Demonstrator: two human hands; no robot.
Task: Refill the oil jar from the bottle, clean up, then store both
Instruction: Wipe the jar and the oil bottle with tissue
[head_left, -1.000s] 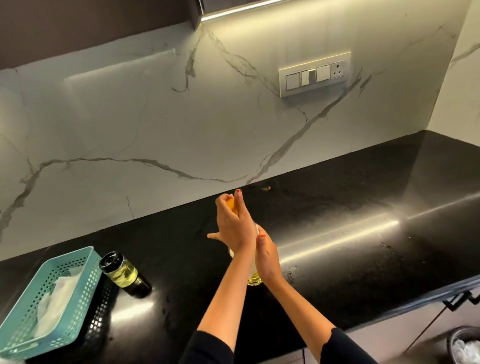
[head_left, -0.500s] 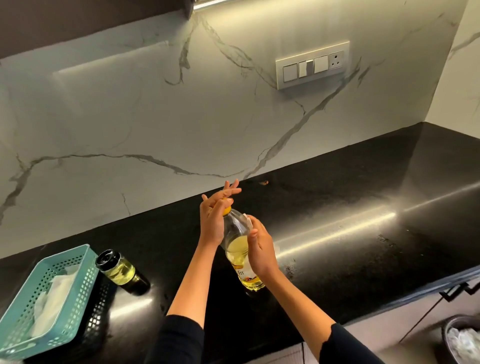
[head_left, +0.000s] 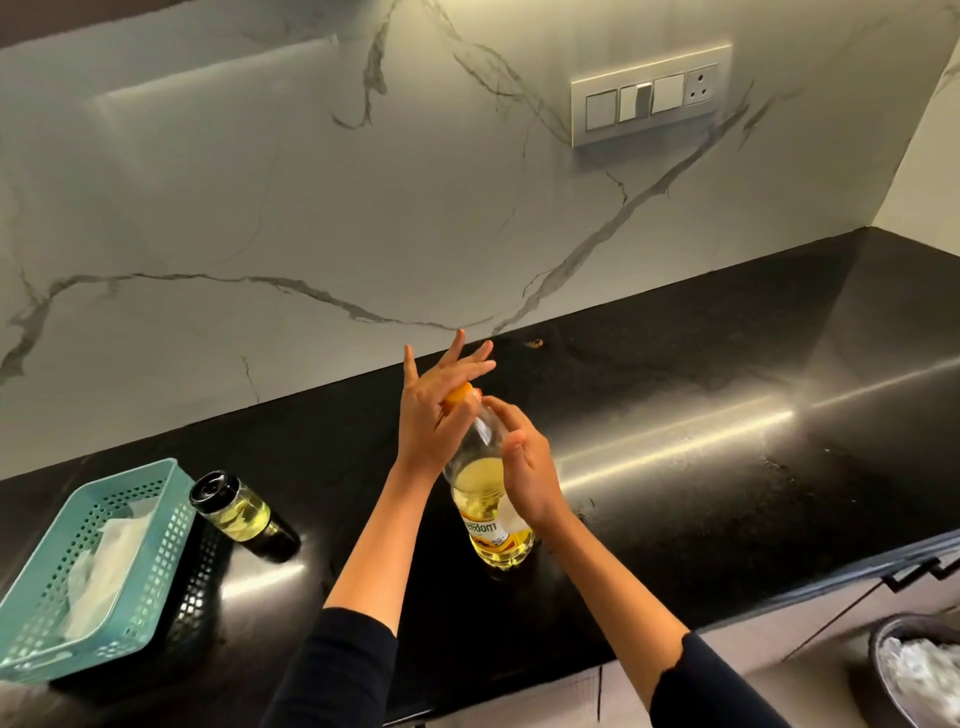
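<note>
A clear plastic oil bottle (head_left: 488, 514) with yellow oil and an orange cap (head_left: 460, 393) stands on the black counter (head_left: 701, 467). My left hand (head_left: 436, 410) lies over the cap with its fingers straight and spread, the palm against the cap. My right hand (head_left: 524, 467) holds the bottle's shoulder and body from the right. The glass oil jar (head_left: 241, 514), black-lidded and partly filled with yellow oil, stands to the left beside the basket.
A teal plastic basket (head_left: 156, 493) with white tissue paper (head_left: 104, 566) in it sits at the counter's left end. A switch panel (head_left: 649, 98) is on the marble wall. A dark bin (head_left: 919, 670) with white waste stands on the floor at lower right.
My left hand has gone from gripping the cap with curled fingers to lying over it with fingers stretched out. The view has dropped and shows more of the bottle.
</note>
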